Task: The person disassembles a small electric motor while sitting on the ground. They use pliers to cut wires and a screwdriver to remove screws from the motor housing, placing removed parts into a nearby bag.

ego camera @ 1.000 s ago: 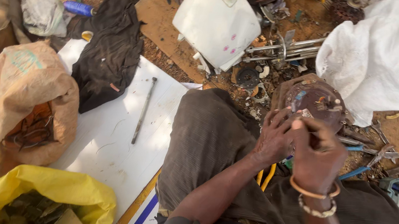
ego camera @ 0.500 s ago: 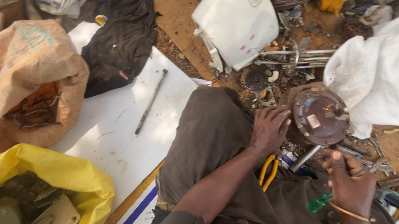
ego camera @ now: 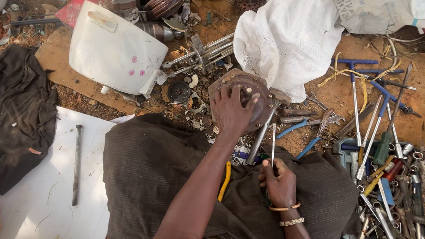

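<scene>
Left hand (ego camera: pixel 233 112) spreads open, pressing flat on rusty round motor housing (ego camera: pixel 242 99) on the dirt, apparently steadying it | Right hand (ego camera: pixel 279 180) grips thin screwdriver (ego camera: pixel 272 144) upright over lap | Tool tray (ego camera: pixel 393 199) beside.

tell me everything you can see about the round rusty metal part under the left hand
The round metal part is a brown, rust-stained disc-shaped housing with a raised rim and small holes or studs on its face. It lies flat on the dirt among scrap bits, beside the white sack. The left hand presses down on it with fingers spread, covering its near side. A hammer leans against its right edge.
</scene>
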